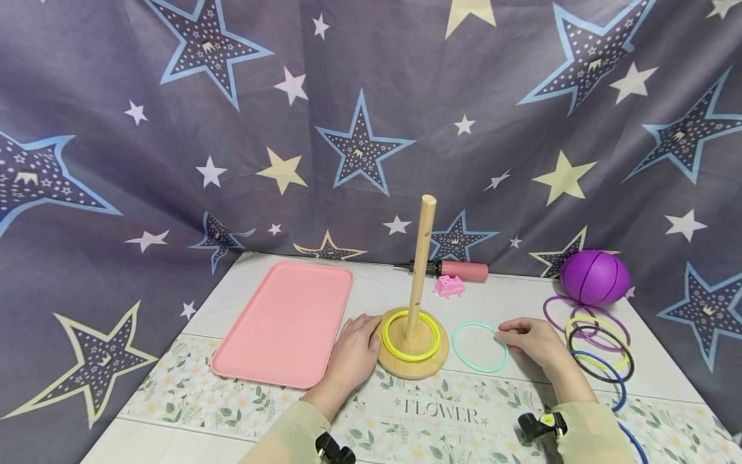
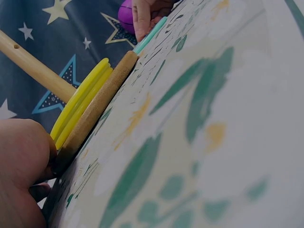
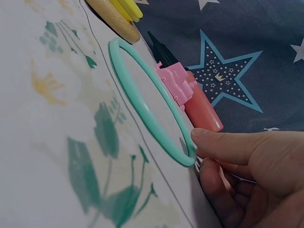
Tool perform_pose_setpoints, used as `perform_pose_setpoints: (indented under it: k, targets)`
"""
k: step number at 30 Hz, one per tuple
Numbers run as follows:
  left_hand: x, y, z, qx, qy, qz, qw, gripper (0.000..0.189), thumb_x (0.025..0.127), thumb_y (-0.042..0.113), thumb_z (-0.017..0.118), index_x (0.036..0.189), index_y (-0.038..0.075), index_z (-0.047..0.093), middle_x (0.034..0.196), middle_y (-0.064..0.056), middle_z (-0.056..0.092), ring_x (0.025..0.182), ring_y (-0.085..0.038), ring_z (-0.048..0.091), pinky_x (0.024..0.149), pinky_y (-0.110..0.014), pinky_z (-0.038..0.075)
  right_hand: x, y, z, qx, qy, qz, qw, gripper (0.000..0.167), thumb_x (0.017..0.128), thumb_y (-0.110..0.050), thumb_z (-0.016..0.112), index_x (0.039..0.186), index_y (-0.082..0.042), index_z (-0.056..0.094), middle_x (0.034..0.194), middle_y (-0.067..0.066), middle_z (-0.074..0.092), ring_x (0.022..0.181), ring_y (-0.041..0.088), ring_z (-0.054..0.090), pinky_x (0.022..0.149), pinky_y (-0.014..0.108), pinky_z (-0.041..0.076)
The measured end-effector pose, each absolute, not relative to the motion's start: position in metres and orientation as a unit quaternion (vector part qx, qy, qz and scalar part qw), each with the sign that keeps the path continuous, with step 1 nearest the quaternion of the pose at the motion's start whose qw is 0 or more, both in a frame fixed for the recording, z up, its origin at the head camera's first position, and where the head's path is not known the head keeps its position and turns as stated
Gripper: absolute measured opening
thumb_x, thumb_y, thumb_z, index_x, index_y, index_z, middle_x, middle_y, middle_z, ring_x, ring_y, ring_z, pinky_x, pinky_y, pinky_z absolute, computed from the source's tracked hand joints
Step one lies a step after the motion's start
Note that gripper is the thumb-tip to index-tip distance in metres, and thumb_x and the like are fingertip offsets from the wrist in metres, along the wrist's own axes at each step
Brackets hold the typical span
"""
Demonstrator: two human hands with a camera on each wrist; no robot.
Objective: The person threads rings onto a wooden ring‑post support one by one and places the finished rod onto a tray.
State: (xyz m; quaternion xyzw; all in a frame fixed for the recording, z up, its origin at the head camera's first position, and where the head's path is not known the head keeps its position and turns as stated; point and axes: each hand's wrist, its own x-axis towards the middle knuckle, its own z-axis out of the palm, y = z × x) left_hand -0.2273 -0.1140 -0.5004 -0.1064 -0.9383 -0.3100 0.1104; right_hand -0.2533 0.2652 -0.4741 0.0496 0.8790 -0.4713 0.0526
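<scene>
A wooden ring-toss stand (image 1: 426,258) has an upright post on a round base. Two yellow rings (image 2: 85,102) lie stacked around the foot of the post. My left hand (image 1: 355,348) grips the left edge of the base; part of its hold is hidden in the left wrist view. To the right of the stand is a teal ring (image 1: 480,370), low over the tabletop or lying on it. My right hand (image 1: 536,341) pinches its right edge between thumb and fingers, as the right wrist view (image 3: 251,161) shows from close by.
A pink tray (image 1: 284,322) lies left of the stand. Behind are a red hand pump (image 1: 464,270) and a small pink toy (image 1: 449,286). At right sit a purple ball (image 1: 595,277) and several loose rings, including a black ring (image 1: 633,361). A starry curtain (image 1: 371,64) hangs behind.
</scene>
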Motion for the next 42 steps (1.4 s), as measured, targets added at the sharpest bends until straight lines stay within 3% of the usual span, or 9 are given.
perform_pose_setpoints:
  k: [7, 14, 29, 42]
  targets:
    - [-0.2282, -0.1136, -0.5009, -0.102, -0.940, -0.308, 0.107, 0.040, 0.112, 0.010, 0.058, 0.150, 0.002, 0.066, 0.149, -0.015, 0.067, 0.154, -0.038, 0.049, 0.136, -0.055, 0.024, -0.2536, 0.2635, -0.4742, 0.050, 0.885, -0.460, 0.044, 0.034, 0.099, -0.025, 0.084, 0.121, 0.001, 0.078, 0.086, -0.001, 0.070, 0.077, 0.015, 0.064, 0.065, 0.025, 0.050]
    - [-0.2288, -0.1132, -0.5021, -0.101, -0.939, -0.310, 0.110, 0.040, 0.111, 0.010, 0.058, 0.150, 0.001, 0.066, 0.150, -0.016, 0.066, 0.154, -0.039, 0.049, 0.135, -0.055, 0.025, -0.2549, 0.2629, -0.4753, 0.044, 0.886, -0.460, 0.036, 0.031, 0.099, -0.022, 0.084, 0.117, 0.002, 0.078, 0.089, 0.001, 0.071, 0.076, 0.015, 0.063, 0.062, 0.025, 0.051]
    - [-0.2282, -0.1132, -0.5018, -0.103, -0.938, -0.310, 0.112, 0.040, 0.111, 0.010, 0.059, 0.150, 0.001, 0.065, 0.150, -0.016, 0.066, 0.154, -0.039, 0.049, 0.135, -0.055, 0.026, -0.2546, 0.2605, -0.4781, 0.036, 0.900, -0.435, 0.015, 0.021, 0.098, -0.018, 0.084, 0.106, 0.000, 0.079, 0.082, -0.001, 0.067, 0.072, 0.017, 0.061, 0.062, 0.026, 0.049]
    - [-0.2298, -0.1139, -0.5046, -0.105, -0.938, -0.308, 0.115, 0.040, 0.111, 0.010, 0.058, 0.149, 0.002, 0.066, 0.148, -0.014, 0.067, 0.153, -0.038, 0.050, 0.135, -0.055, 0.025, -0.2542, 0.2597, -0.4782, 0.034, 0.904, -0.425, 0.011, 0.019, 0.098, -0.019, 0.083, 0.105, -0.001, 0.080, 0.081, 0.000, 0.067, 0.071, 0.017, 0.062, 0.061, 0.027, 0.049]
